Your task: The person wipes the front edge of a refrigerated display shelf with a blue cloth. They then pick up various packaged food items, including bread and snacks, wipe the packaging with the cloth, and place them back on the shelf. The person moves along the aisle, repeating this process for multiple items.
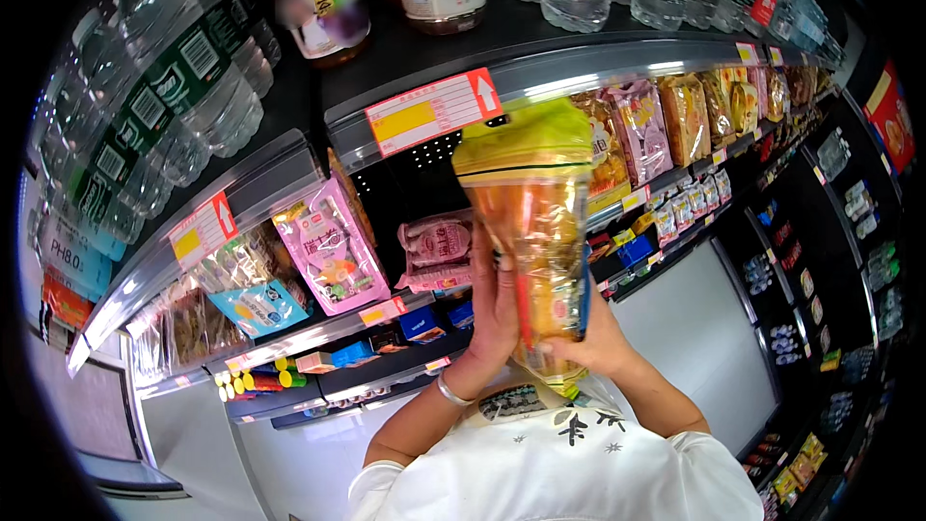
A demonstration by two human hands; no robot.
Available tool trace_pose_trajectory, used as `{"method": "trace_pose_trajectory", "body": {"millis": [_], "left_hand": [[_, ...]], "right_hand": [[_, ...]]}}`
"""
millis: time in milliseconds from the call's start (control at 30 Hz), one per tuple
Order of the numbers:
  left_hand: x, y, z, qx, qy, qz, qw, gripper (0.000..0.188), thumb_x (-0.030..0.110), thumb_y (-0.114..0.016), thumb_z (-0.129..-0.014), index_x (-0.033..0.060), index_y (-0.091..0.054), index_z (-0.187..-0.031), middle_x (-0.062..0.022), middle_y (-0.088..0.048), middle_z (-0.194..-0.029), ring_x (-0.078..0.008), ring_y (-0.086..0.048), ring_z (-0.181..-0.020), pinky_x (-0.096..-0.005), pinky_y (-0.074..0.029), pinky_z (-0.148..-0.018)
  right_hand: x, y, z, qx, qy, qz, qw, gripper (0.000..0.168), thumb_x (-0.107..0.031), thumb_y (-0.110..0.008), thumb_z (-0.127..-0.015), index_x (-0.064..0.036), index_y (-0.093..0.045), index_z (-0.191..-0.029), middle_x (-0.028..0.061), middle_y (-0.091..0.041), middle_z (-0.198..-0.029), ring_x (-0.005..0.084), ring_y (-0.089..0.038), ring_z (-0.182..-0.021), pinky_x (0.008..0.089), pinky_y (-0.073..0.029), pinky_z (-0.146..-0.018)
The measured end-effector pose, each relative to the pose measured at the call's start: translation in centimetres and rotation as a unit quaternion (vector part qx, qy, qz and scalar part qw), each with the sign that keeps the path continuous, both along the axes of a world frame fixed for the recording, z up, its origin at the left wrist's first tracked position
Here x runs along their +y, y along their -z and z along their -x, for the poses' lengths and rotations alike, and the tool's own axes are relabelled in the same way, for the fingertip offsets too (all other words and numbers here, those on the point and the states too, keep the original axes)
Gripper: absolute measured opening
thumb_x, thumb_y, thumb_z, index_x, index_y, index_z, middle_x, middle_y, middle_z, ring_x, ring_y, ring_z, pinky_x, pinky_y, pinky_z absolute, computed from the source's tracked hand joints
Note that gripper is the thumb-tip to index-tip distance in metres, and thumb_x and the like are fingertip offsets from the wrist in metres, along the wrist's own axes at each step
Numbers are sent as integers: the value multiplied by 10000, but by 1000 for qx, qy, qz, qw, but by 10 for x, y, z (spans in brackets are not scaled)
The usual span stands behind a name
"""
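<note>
Between my two hands, in the head view, stands a yellow and clear plastic package of bread (532,231), upright in front of the shelf. My left hand (495,297) lies along the package's left side with its fingers pointing up and a silver bracelet on the wrist. Low on the right side, my right hand (589,336) grips the package, its thumb on the front. Just left of the package a pink wrapped pack (438,250) lies on the shelf. Farther left leans a larger pink pack of Swiss rolls (331,250).
Above is a shelf edge with a red and white price tag (434,112) and water bottles (173,58). More packaged bread (684,119) lines the shelf to the right. Small boxes (422,324) sit on the shelf below. Another shelf unit with goods (861,202) stands at the far right.
</note>
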State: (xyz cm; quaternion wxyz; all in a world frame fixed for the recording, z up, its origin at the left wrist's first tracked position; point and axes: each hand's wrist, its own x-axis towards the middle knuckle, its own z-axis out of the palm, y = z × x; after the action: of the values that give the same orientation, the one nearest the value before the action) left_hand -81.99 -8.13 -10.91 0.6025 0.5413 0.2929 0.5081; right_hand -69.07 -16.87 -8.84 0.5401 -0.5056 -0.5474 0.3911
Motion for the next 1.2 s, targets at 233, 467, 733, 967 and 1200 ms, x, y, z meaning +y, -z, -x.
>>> {"method": "trace_pose_trajectory", "body": {"millis": [233,467,733,967,1200], "left_hand": [[1,-2,2,-40,39,-10,998,656,315,-517,-1031,-13,-230,-1521,-153,-332,-1529,-227,-329,-1400,-338,-263,-1149],[51,18,49,-91,148,254,951,618,333,-714,-916,23,-458,-1384,-94,-583,-1293,-174,-561,-1172,-310,-457,-1003],[94,-12,73,-123,31,187,974,464,284,-688,-940,23,-554,-1299,-55,-644,-1224,-163,-631,-1069,-325,-527,-896],[177,-30,77,-68,-106,-82,989,369,251,-696,-941,17,-611,-1213,-60,-674,-1150,-125,-618,-1017,-288,-494,-876],[257,21,78,2,-166,-186,968,227,157,-646,-951,9,-646,-1122,-31,-681,-1077,-128,-620,-954,-285,-492,-851]], "right_hand": [[-21,15,-35,294,49,54,953,710,-169,-702,-688,24,-473,-1332,128,-627,-1196,241,-610,-1095,355,-457,-991],[-30,60,-62,455,26,103,884,730,-120,-648,-658,11,-473,-1355,155,-623,-1240,276,-632,-1107,389,-500,-992],[69,18,-59,240,-2,23,971,572,-51,-748,-731,-13,-544,-1263,55,-638,-1125,150,-601,-1017,308,-468,-917],[192,0,-59,42,59,-40,997,503,69,-689,-798,2,-535,-1272,53,-657,-1088,143,-612,-991,291,-473,-895],[269,24,-50,-33,134,-99,985,594,116,-639,-757,-17,-503,-1319,120,-655,-1167,220,-618,-1094,319,-465,-943]]}}
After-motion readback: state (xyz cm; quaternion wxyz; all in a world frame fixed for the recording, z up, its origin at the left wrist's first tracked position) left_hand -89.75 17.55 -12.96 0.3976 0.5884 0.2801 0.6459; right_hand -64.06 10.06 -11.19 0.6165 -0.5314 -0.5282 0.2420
